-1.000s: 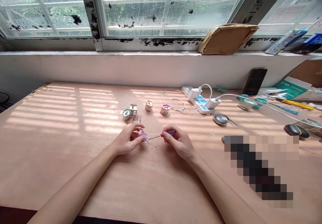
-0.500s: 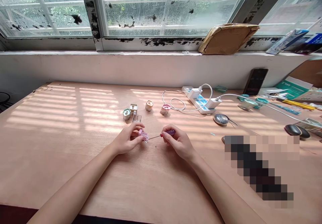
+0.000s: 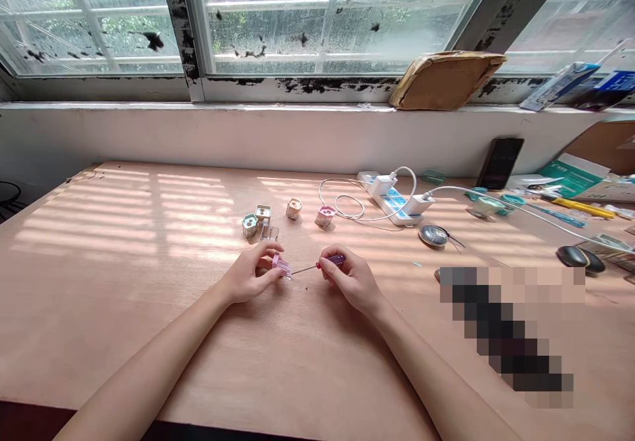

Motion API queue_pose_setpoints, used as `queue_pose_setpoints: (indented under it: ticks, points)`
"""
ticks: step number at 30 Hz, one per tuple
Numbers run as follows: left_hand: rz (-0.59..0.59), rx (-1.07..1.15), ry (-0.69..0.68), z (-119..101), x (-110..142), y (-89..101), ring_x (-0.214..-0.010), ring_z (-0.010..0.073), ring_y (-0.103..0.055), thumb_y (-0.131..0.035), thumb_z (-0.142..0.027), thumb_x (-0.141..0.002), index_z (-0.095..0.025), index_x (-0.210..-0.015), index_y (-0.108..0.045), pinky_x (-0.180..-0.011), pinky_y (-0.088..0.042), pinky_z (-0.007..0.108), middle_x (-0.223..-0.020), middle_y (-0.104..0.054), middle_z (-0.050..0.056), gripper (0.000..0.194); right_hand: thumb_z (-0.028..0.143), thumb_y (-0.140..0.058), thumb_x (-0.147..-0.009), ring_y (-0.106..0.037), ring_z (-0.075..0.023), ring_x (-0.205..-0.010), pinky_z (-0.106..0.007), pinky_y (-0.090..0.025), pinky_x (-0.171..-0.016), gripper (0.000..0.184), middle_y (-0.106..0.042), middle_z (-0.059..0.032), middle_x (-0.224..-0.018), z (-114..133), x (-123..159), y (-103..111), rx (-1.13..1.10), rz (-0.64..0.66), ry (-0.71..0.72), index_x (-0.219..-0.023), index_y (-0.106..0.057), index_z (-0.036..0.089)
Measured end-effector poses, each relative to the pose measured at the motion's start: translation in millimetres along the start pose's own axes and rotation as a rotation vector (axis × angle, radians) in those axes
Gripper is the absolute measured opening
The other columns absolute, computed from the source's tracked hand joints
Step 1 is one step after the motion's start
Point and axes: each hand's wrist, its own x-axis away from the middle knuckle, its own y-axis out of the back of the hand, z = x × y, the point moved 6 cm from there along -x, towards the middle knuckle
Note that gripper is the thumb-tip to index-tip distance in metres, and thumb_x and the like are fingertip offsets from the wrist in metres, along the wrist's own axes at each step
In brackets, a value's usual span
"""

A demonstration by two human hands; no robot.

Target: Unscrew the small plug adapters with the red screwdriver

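My left hand (image 3: 252,274) is closed on a small pink pencil sharpener (image 3: 282,265), holding it tilted just above the table. Between my right hand's (image 3: 350,279) fingertips is a screwdriver (image 3: 331,261) with a dark purple handle. Its thin shaft points left, and the tip meets the sharpener's open side; whether it sits in a screw is too small to tell. Below the shaft, a tiny dark piece like a screw (image 3: 306,288) lies on the wood. A clear empty-looking case (image 3: 270,233) rests just beyond my left fingers.
Two-hole sharpeners stand behind my hands: a green one (image 3: 249,225), a cream one (image 3: 262,213), a yellow one (image 3: 294,208) and a pink one (image 3: 325,215). A power strip (image 3: 391,198) with white cables, a round dark object (image 3: 433,235) and a phone (image 3: 500,163) are to the right.
The screwdriver and the pink sharpener have shifted very slightly left. Both hands keep their hold, and the view has turned a little.
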Motion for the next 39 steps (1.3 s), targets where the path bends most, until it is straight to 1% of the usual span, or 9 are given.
queue_pose_setpoints:
  ticks: [3, 9, 14, 21, 26, 30, 33, 39]
  points:
    - [-0.005, -0.010, -0.003, -1, 0, -0.1, -0.093, 0.0240, -0.074, -0.066, -0.034, -0.092, -0.019, -0.117, -0.051, -0.081, -0.059, 0.034, -0.105, -0.062, 0.008, 0.033, 0.050, -0.062, -0.090, -0.042, -0.0123, -0.051, -0.025, -0.033, -0.047, 0.033, -0.048, 0.0025, -0.060, -1, 0, 1, 0.005, 0.002, -0.010, -0.082, -0.056, 0.019]
    - [0.003, -0.062, -0.058, -6, -1, -1.9, -0.095, 0.0224, -0.071, -0.064, -0.029, -0.092, -0.019, -0.116, -0.052, -0.080, -0.058, 0.032, -0.100, -0.064, 0.008, 0.029, 0.049, -0.062, -0.091, -0.043, -0.0125, -0.051, -0.025, -0.034, -0.048, 0.031, -0.049, 0.0022, -0.060, -2, 0, 1, 0.008, 0.007, -0.007, -0.082, -0.057, 0.020]
    - [0.034, -0.124, -0.109, -7, -1, -4.9, -0.096, 0.0210, -0.069, -0.063, -0.023, -0.091, -0.019, -0.119, -0.052, -0.086, -0.055, 0.033, -0.100, -0.068, 0.008, 0.031, 0.047, -0.062, -0.091, -0.043, -0.0124, -0.051, -0.025, -0.035, -0.048, 0.030, -0.049, 0.0022, -0.060, -2, 0, 1, 0.018, 0.001, 0.004, -0.082, -0.057, 0.020]
    - [-0.001, -0.238, -0.139, -10, 0, -1.3, -0.097, 0.0231, -0.069, -0.064, -0.022, -0.089, -0.019, -0.117, -0.054, -0.086, -0.055, 0.034, -0.097, -0.070, 0.008, 0.030, 0.046, -0.062, -0.091, -0.045, -0.0124, -0.051, -0.025, -0.035, -0.047, 0.028, -0.051, 0.0018, -0.062, -5, 0, 4, 0.013, -0.026, 0.017, -0.082, -0.057, 0.019]
    - [-0.022, -0.171, -0.120, -8, 1, 2.3, -0.094, 0.0212, -0.070, -0.063, -0.023, -0.090, -0.019, -0.116, -0.053, -0.083, -0.057, 0.032, -0.096, -0.067, 0.007, 0.028, 0.046, -0.063, -0.091, -0.044, -0.0121, -0.051, -0.025, -0.034, -0.047, 0.028, -0.051, 0.0019, -0.062, -7, -1, 3, 0.007, -0.026, 0.004, -0.083, -0.057, 0.019]
    - [-0.119, -0.071, -0.107, -6, 1, 10.1, -0.098, 0.0201, -0.069, -0.060, -0.025, -0.093, -0.020, -0.115, -0.053, -0.087, -0.059, 0.033, -0.099, -0.066, 0.006, 0.024, 0.046, -0.063, -0.090, -0.044, -0.0120, -0.051, -0.025, -0.034, -0.046, 0.028, -0.052, 0.0014, -0.063, -7, -1, 3, -0.010, -0.022, 0.005, -0.082, -0.058, 0.019]
    - [-0.171, -0.052, -0.119, -6, 1, 13.8, -0.100, 0.0193, -0.069, -0.061, -0.025, -0.093, -0.021, -0.114, -0.054, -0.089, -0.060, 0.033, -0.101, -0.067, 0.006, 0.022, 0.046, -0.063, -0.090, -0.044, -0.0120, -0.050, -0.025, -0.034, -0.047, 0.029, -0.050, 0.0022, -0.061, -8, -1, 3, -0.038, -0.022, 0.002, -0.081, -0.058, 0.019]
    - [-0.169, -0.010, -0.101, -3, 1, 13.2, -0.107, 0.0205, -0.068, -0.064, -0.028, -0.092, -0.021, -0.114, -0.055, -0.091, -0.061, 0.035, -0.111, -0.067, 0.008, 0.025, 0.049, -0.066, -0.089, -0.043, -0.0115, -0.048, -0.025, -0.033, -0.046, 0.031, -0.051, 0.0031, -0.058, -9, -2, 7, -0.120, -0.047, -0.032, -0.081, -0.058, 0.019]
